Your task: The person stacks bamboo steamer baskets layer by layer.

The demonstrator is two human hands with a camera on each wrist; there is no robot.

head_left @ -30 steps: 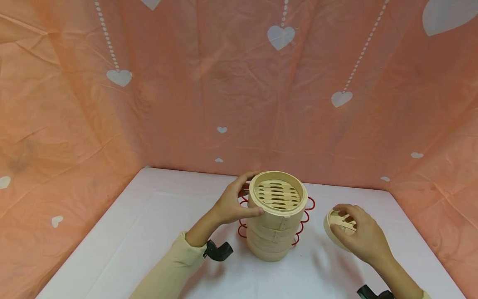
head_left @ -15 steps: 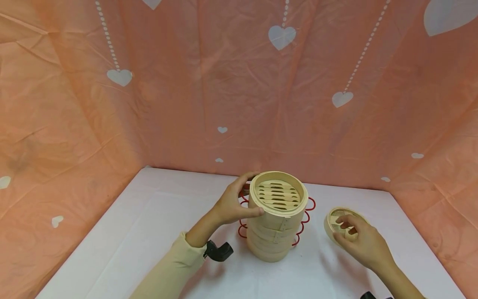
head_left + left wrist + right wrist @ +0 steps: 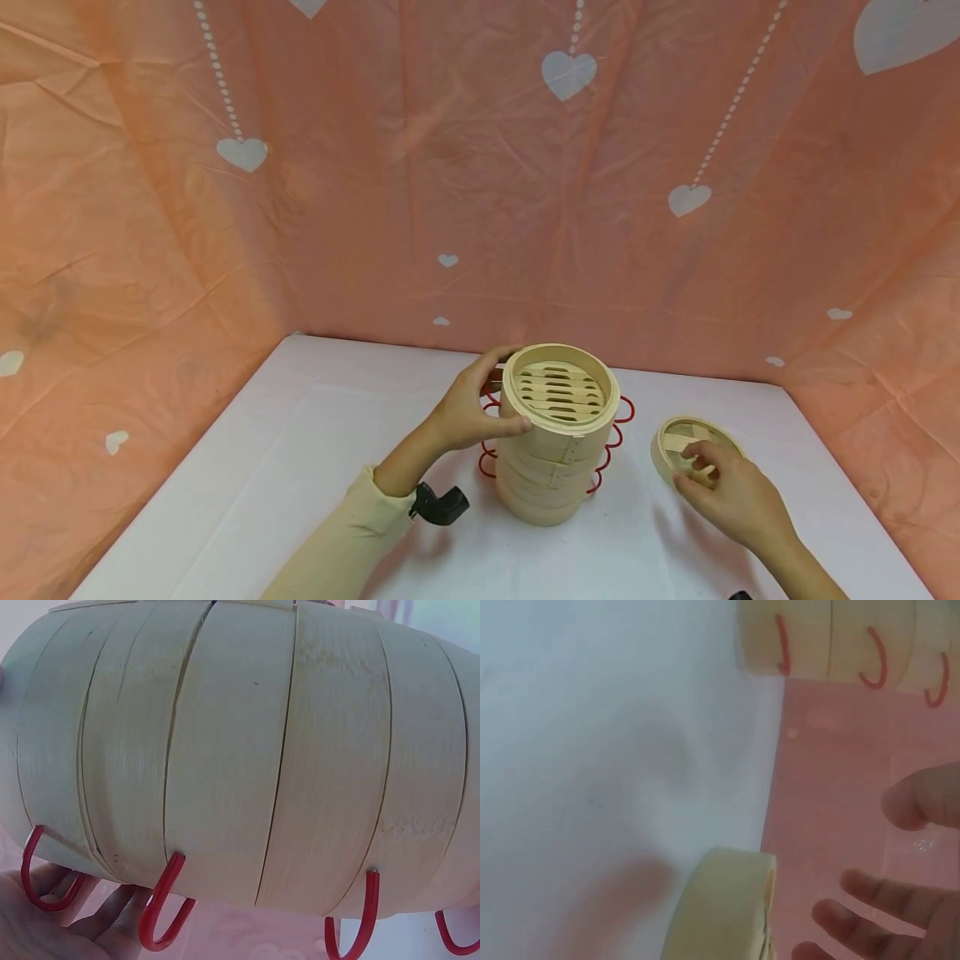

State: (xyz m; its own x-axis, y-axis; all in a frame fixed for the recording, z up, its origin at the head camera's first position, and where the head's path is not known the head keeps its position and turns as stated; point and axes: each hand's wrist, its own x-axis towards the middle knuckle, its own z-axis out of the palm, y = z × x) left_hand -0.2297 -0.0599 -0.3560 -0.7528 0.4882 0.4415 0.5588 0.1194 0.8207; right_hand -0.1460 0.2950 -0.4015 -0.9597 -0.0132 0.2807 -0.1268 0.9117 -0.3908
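Note:
A tall round stack of bamboo steamer baskets [image 3: 536,475] stands upright on the table, its slatted top tier facing up. Red loop handles stick out at both sides. My left hand [image 3: 465,408] grips the top of this stack, thumb across the front and fingers around the left and back; some fingers [image 3: 105,915] show behind the red loops in the left wrist view. To the right lies a bamboo steamer lid [image 3: 678,433] with a woven middle. Over its near right part hovers my right hand [image 3: 738,496], fingers loosely bent and holding nothing. The right wrist view shows these fingers [image 3: 892,900] apart from the lid.
The white table [image 3: 247,467] extends left and in front of the stack. Peach cloth [image 3: 360,208] with white hearts walls in the back and sides. A black wrist mount [image 3: 438,504] sits on the left forearm, near the stack's base.
My right hand has let go of the lid and drawn back slightly toward me and to the right, uncovering more of it. The left hand and the stack have stayed put.

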